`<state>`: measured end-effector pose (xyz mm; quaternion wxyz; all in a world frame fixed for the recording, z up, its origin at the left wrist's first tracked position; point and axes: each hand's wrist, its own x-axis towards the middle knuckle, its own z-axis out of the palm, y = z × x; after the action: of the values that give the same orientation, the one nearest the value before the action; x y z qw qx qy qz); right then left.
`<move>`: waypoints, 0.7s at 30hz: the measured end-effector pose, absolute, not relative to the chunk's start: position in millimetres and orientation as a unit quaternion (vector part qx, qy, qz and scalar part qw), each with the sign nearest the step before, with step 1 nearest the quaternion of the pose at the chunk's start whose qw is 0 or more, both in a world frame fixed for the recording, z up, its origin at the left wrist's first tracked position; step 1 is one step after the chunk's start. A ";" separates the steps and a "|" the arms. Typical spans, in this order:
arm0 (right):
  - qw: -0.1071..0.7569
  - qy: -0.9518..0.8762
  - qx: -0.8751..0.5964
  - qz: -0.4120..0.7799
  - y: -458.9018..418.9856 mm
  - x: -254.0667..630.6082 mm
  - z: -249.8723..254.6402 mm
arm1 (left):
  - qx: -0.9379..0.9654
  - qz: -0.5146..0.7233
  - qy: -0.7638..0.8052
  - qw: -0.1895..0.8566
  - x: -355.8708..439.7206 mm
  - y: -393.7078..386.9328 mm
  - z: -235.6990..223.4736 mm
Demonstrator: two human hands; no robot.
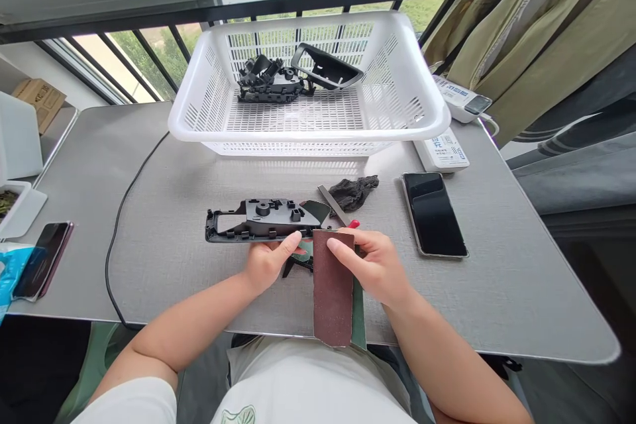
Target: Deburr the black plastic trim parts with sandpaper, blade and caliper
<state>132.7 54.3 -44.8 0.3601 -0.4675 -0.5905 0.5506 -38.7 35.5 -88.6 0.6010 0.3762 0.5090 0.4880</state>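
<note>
My left hand (265,266) grips the lower edge of a long black plastic trim panel (278,213), its thumb on the near side. The panel lies level, with clips, a round post and a rectangular opening showing. In my right hand (380,268) is a folded sheet of sandpaper (334,291), reddish brown on the grit face and green on the back, hanging down close to the panel's right end. Behind the hands a flat metal tool with a red end (334,204) lies beside a crumpled black cloth (355,192). Something green and black under my left hand is mostly hidden.
A white plastic basket (308,136) at the back holds several black plastic parts (275,83). A phone (434,215) and white power strips (442,151) are on the right. Another phone (44,258) lies at the left, near a black cable (119,225) crossing the grey table (521,278).
</note>
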 end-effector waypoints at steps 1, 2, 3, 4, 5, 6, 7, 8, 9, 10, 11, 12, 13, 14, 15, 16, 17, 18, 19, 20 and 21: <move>0.370 -0.585 -0.471 0.547 54.4 133.0 -44.4 | 0.386 0.484 0.514 0.594 -39.1 34.6 -88.2; 0.375 -0.582 -0.474 0.544 54.7 133.3 -44.2 | 0.398 0.480 0.520 0.584 -39.8 33.6 -88.0; 0.376 -0.582 -0.475 0.542 55.1 133.7 -44.1 | 0.413 0.474 0.528 0.571 -40.7 32.8 -87.9; 0.371 -0.585 -0.474 0.544 55.6 134.1 -44.2 | 0.435 0.466 0.533 0.557 -41.8 32.0 -87.9; 0.360 -0.590 -0.471 0.548 56.1 134.5 -44.5 | 0.461 0.456 0.534 0.542 -43.1 31.6 -87.9; 0.347 -0.595 -0.470 0.552 56.7 135.0 -45.0 | 0.489 0.448 0.532 0.526 -44.4 31.4 -87.8; 0.339 -0.596 -0.474 0.553 57.3 135.6 -45.7 | 0.515 0.440 0.527 0.513 -45.7 31.5 -87.6; 0.337 -0.593 -0.484 0.548 57.8 136.4 -46.3 | 0.538 0.433 0.522 0.501 -47.0 31.8 -87.2; 0.341 -0.588 -0.495 0.541 58.2 137.1 -46.8 | 0.554 0.429 0.518 0.491 -48.1 32.3 -86.5; 0.347 -0.582 -0.505 0.535 58.5 137.8 -47.1 | 0.565 0.425 0.515 0.485 -49.0 32.7 -85.8; 0.351 -0.577 -0.509 0.533 58.5 138.3 -47.2 | 0.572 0.421 0.515 0.480 -49.7 33.1 -85.1; 0.350 -0.577 -0.506 0.538 58.3 138.7 -47.0 | 0.577 0.417 0.515 0.477 -50.0 33.3 -84.4; 0.345 -0.581 -0.496 0.546 58.0 138.8 -46.6 | 0.579 0.416 0.515 0.476 -50.0 33.4 -83.9; 0.335 -0.588 -0.484 0.555 57.6 138.7 -46.1 | 0.575 0.419 0.515 0.478 -49.7 33.4 -83.7; 0.327 -0.595 -0.477 0.559 57.2 138.5 -45.8 | 0.566 0.424 0.514 0.486 -49.1 33.3 -83.7; 0.322 -0.599 -0.477 0.557 56.9 138.3 -45.6 | 0.552 0.431 0.510 0.499 -48.3 33.3 -83.9; 0.324 -0.600 -0.483 0.550 56.7 138.2 -45.7 | 0.532 0.440 0.506 0.517 -47.4 33.3 -84.3; 0.331 -0.595 -0.491 0.543 56.8 138.2 -46.1 | 0.507 0.449 0.501 0.538 -46.6 33.6 -84.8; 0.341 -0.585 -0.500 0.539 57.2 138.6 -46.7 | 0.479 0.458 0.497 0.560 -45.9 34.1 -85.3; 0.354 -0.571 -0.508 0.539 57.8 139.2 -47.4 | 0.449 0.468 0.494 0.579 -45.4 35.0 -85.4; 0.367 -0.552 -0.513 0.545 58.7 140.1 -48.2 | 0.419 0.480 0.491 0.594 -45.2 36.2 -85.1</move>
<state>140.1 58.7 -48.2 0.3673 -0.5126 -0.5524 0.5452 -45.2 36.2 -85.1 0.5943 0.4190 0.4910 0.4798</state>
